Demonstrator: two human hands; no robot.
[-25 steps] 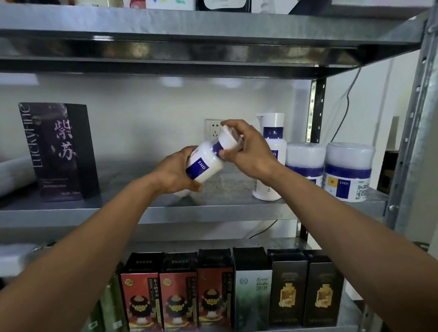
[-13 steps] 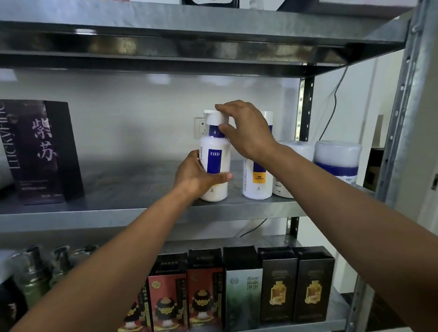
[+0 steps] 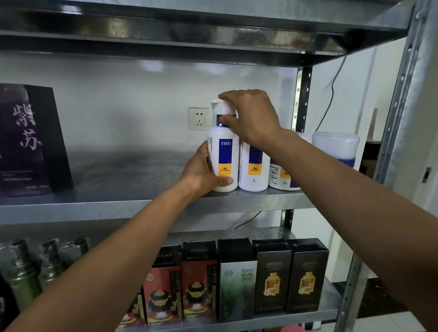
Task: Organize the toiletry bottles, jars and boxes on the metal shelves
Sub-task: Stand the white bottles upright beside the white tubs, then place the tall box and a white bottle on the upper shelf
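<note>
Head view: the white EHD pump bottle (image 3: pixel 225 160) stands upright on the middle metal shelf (image 3: pixel 127 207), near its front edge, with its label facing out. The left hand (image 3: pixel 203 175) grips the lower body, its thumb across the front under the orange band. The right hand (image 3: pixel 253 121) comes down from above, its fingers (image 3: pixel 228 119) curled round the neck and pump head.

A second EHD bottle (image 3: pixel 254 168) stands just to the right, touching or nearly touching it, and past that are a white jar (image 3: pixel 283 176) and another jar (image 3: pixel 337 146).

The step looks like squaring this bottle into the row. It would go best with the base held flat on the shelf while the top hand twists the pump to match the neighbour. The bottle should then slide flush rather than tip, since it is tall and a knock could topple the row.
</note>
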